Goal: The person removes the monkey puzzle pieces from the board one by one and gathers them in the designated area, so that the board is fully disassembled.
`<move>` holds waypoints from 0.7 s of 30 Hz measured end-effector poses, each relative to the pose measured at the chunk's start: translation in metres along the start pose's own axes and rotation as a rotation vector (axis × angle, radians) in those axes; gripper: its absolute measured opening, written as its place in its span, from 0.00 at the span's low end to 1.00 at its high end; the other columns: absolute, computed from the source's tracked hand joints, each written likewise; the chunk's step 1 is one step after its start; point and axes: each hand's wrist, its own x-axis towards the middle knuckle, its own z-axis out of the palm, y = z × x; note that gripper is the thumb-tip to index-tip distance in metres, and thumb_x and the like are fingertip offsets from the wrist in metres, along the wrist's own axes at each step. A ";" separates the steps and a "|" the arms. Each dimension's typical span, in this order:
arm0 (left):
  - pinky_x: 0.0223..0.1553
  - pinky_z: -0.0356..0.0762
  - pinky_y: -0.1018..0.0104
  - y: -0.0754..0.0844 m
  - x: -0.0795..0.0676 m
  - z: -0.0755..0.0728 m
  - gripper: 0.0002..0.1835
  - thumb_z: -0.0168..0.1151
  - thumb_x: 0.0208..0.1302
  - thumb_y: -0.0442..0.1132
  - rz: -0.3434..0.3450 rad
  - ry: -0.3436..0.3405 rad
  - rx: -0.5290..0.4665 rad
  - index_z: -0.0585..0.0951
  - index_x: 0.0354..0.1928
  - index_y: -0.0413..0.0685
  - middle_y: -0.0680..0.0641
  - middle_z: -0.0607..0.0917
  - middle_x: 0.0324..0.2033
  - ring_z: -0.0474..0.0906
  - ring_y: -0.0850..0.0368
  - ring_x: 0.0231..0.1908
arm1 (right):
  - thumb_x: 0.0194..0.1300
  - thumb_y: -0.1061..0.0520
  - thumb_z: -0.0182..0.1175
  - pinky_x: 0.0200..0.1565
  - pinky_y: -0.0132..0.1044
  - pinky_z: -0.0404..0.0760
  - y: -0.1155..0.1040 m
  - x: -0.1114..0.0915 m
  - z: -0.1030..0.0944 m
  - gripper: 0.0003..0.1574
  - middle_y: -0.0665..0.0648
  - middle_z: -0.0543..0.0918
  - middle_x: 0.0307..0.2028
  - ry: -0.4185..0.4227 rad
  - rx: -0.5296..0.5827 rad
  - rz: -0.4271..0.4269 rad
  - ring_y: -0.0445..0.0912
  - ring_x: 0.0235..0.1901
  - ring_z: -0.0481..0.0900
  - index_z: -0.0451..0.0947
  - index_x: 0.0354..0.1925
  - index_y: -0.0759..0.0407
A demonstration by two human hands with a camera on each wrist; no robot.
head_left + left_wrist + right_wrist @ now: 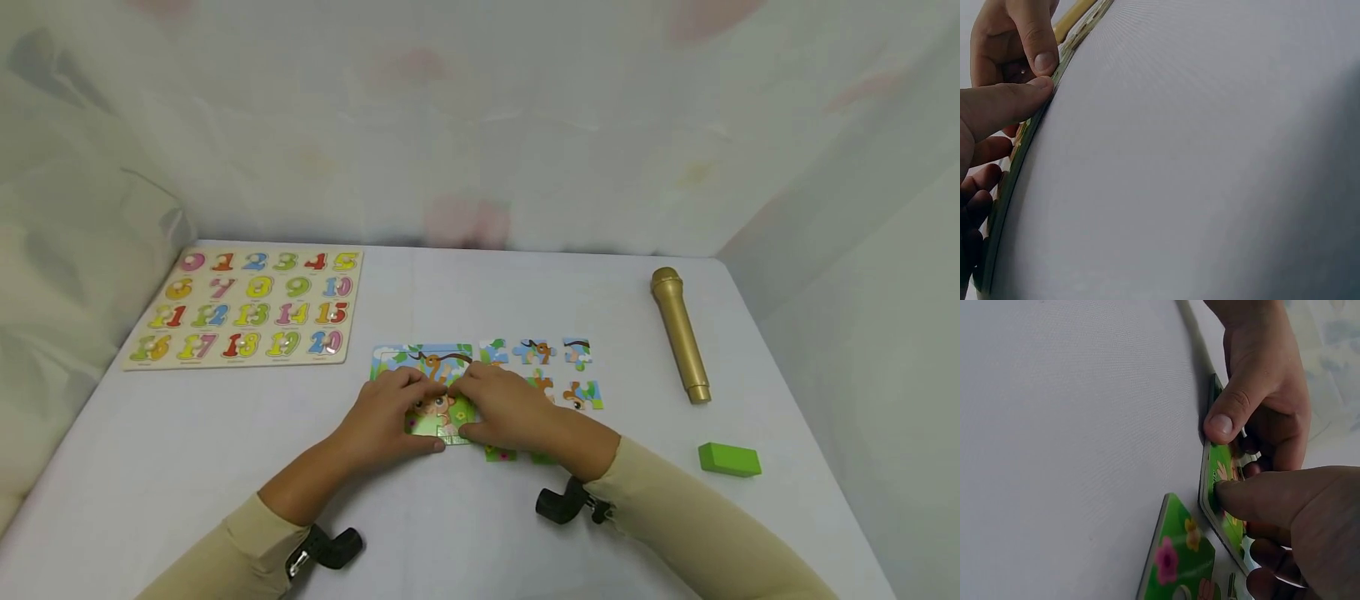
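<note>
A small jigsaw puzzle board (390,357) with an animal picture lies flat in the middle of the table, partly covered by both hands. My left hand (386,414) rests over its left part, its thumb at the front edge. From the right side my right hand (513,408) reaches onto the board; in the right wrist view its thumb (1260,495) presses on the green picture surface. Fitted pieces under the fingers are mostly hidden. Loose puzzle pieces (534,352) lie just right of the board, some beneath the right forearm. A green loose piece (1175,550) shows close to the board.
A wooden number board (243,310) with coloured numerals lies at the back left. Toward the right lie a gold toy microphone (681,337) and a green block (730,460). Pale cloth walls (465,125) stand behind and beside the white table.
</note>
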 end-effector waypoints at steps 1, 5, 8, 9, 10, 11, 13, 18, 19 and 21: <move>0.51 0.70 0.46 0.000 0.000 0.000 0.38 0.87 0.48 0.57 -0.002 -0.003 0.000 0.86 0.63 0.58 0.54 0.79 0.52 0.74 0.51 0.53 | 0.66 0.45 0.76 0.51 0.37 0.79 0.000 0.000 0.000 0.30 0.49 0.79 0.51 -0.002 -0.002 0.007 0.43 0.48 0.77 0.83 0.62 0.52; 0.51 0.71 0.45 0.002 0.001 -0.001 0.38 0.87 0.49 0.57 -0.010 -0.015 0.003 0.86 0.63 0.58 0.53 0.80 0.52 0.74 0.50 0.53 | 0.66 0.46 0.76 0.56 0.41 0.79 -0.003 0.001 -0.002 0.30 0.50 0.80 0.54 -0.017 0.007 0.035 0.45 0.53 0.78 0.82 0.62 0.52; 0.50 0.72 0.44 0.002 0.001 -0.002 0.37 0.87 0.49 0.56 -0.015 -0.020 0.008 0.86 0.63 0.58 0.53 0.80 0.52 0.74 0.50 0.53 | 0.65 0.47 0.77 0.58 0.42 0.79 -0.004 0.000 -0.002 0.30 0.50 0.80 0.55 -0.011 0.026 0.044 0.46 0.55 0.78 0.81 0.61 0.52; 0.50 0.72 0.44 0.003 0.001 -0.002 0.37 0.87 0.49 0.56 -0.017 -0.023 0.009 0.86 0.63 0.58 0.53 0.80 0.51 0.74 0.50 0.53 | 0.65 0.47 0.77 0.58 0.42 0.79 -0.004 0.000 -0.003 0.30 0.49 0.80 0.55 -0.006 0.038 0.045 0.46 0.55 0.78 0.80 0.61 0.52; 0.51 0.72 0.44 0.003 0.001 -0.003 0.37 0.87 0.49 0.56 -0.020 -0.025 0.009 0.85 0.63 0.58 0.53 0.80 0.51 0.74 0.50 0.52 | 0.65 0.47 0.77 0.57 0.42 0.79 -0.003 0.000 -0.003 0.30 0.49 0.80 0.54 -0.002 0.048 0.044 0.45 0.55 0.78 0.79 0.61 0.52; 0.51 0.72 0.44 0.003 0.001 -0.003 0.37 0.87 0.49 0.56 -0.022 -0.026 0.009 0.85 0.63 0.58 0.52 0.80 0.51 0.74 0.50 0.52 | 0.65 0.47 0.77 0.56 0.42 0.79 -0.003 0.000 -0.003 0.29 0.48 0.80 0.53 0.002 0.059 0.044 0.45 0.54 0.78 0.79 0.60 0.51; 0.51 0.72 0.44 0.004 0.002 -0.003 0.37 0.87 0.49 0.56 -0.026 -0.029 0.005 0.85 0.63 0.58 0.52 0.80 0.52 0.74 0.49 0.53 | 0.65 0.48 0.76 0.52 0.41 0.79 -0.003 -0.001 -0.003 0.28 0.47 0.81 0.50 0.008 0.086 0.046 0.44 0.50 0.78 0.78 0.59 0.50; 0.52 0.72 0.43 0.005 0.001 -0.004 0.37 0.87 0.49 0.57 -0.036 -0.030 0.000 0.85 0.63 0.59 0.52 0.80 0.52 0.75 0.48 0.54 | 0.70 0.55 0.71 0.41 0.38 0.79 -0.004 -0.002 -0.004 0.24 0.46 0.84 0.44 0.002 0.168 0.044 0.42 0.39 0.80 0.73 0.59 0.47; 0.52 0.72 0.43 0.005 0.001 -0.004 0.37 0.87 0.49 0.56 -0.036 -0.028 -0.002 0.86 0.62 0.59 0.52 0.80 0.52 0.75 0.48 0.54 | 0.70 0.57 0.69 0.40 0.38 0.79 -0.004 -0.002 -0.004 0.23 0.47 0.85 0.44 0.002 0.183 0.039 0.41 0.38 0.81 0.73 0.59 0.47; 0.52 0.72 0.43 0.005 0.001 -0.004 0.37 0.88 0.48 0.56 -0.038 -0.024 -0.005 0.86 0.62 0.59 0.52 0.80 0.52 0.75 0.48 0.53 | 0.72 0.59 0.66 0.38 0.37 0.79 -0.005 -0.003 -0.004 0.21 0.48 0.87 0.45 0.007 0.209 0.026 0.41 0.36 0.82 0.72 0.59 0.47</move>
